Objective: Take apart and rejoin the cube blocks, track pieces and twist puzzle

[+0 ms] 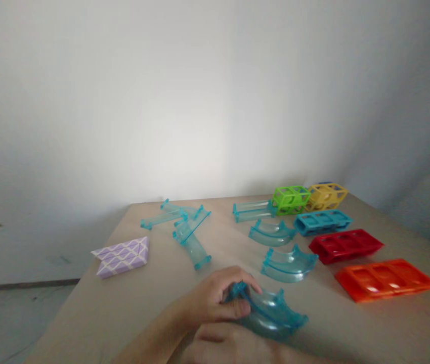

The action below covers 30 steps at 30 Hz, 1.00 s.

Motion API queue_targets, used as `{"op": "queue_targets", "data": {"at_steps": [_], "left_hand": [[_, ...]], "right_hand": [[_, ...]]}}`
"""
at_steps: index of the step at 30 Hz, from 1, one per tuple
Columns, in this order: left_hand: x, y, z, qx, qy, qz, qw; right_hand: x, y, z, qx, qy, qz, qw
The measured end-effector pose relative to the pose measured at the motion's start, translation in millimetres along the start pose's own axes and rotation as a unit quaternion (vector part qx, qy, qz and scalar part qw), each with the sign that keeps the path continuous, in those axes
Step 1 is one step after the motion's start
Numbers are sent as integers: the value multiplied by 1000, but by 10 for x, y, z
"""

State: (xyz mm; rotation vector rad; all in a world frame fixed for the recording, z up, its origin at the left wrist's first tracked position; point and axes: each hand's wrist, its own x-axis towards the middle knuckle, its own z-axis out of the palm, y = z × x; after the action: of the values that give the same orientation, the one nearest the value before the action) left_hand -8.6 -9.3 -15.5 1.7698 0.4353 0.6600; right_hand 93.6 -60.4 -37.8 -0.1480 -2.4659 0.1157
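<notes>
My left hand [225, 298] is closed on the end of a curved, see-through blue track piece [271, 316], thumb in front and fingers over the top. My right hand [218, 344] lies below it, reaching across from the right at the bottom edge. Its fingers are mostly hidden, so I cannot make out whether it holds anything. Beyond the held piece lie two more curved blue track pieces, a nearer one [290, 264] and a farther one [272, 233].
Straight blue track pieces [196, 250] lie in a loose pile on the table [97, 318], others [255, 212] at the back. A purple patterned packet [124, 256] sits left. Along the right stand orange [385, 280], red [346, 246], blue [323, 222], green [291, 199] and yellow [327, 196] frame blocks.
</notes>
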Motion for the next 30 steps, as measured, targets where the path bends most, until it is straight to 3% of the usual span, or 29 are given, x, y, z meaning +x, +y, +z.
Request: {"op": "queue_targets", "data": {"at_steps": [2, 4, 9, 13, 16, 21, 26, 30], "left_hand": [[62, -73, 60, 93, -42, 49, 994], [114, -119, 129, 156, -61, 57, 984], [118, -109, 212, 235, -102, 67, 964], [63, -160, 119, 201, -58, 30, 977], [63, -231, 76, 169, -29, 53, 984], [134, -222, 161, 175, -49, 82, 980], [159, -128, 192, 195, -58, 93, 975], [149, -152, 199, 208, -56, 116, 970]], "right_hand": [[-57, 67, 122, -20, -39, 39, 998], [-110, 89, 180, -29, -61, 68, 995], [-84, 46, 125, -33, -69, 76, 994], [-14, 35, 28, -29, -65, 57, 996], [41, 25, -15, -41, -48, 70, 996], [457, 57, 58, -61, -25, 113, 991], [1071, 47, 1, -105, 40, 237, 965], [1200, -10, -133, -102, 64, 267, 956]]}}
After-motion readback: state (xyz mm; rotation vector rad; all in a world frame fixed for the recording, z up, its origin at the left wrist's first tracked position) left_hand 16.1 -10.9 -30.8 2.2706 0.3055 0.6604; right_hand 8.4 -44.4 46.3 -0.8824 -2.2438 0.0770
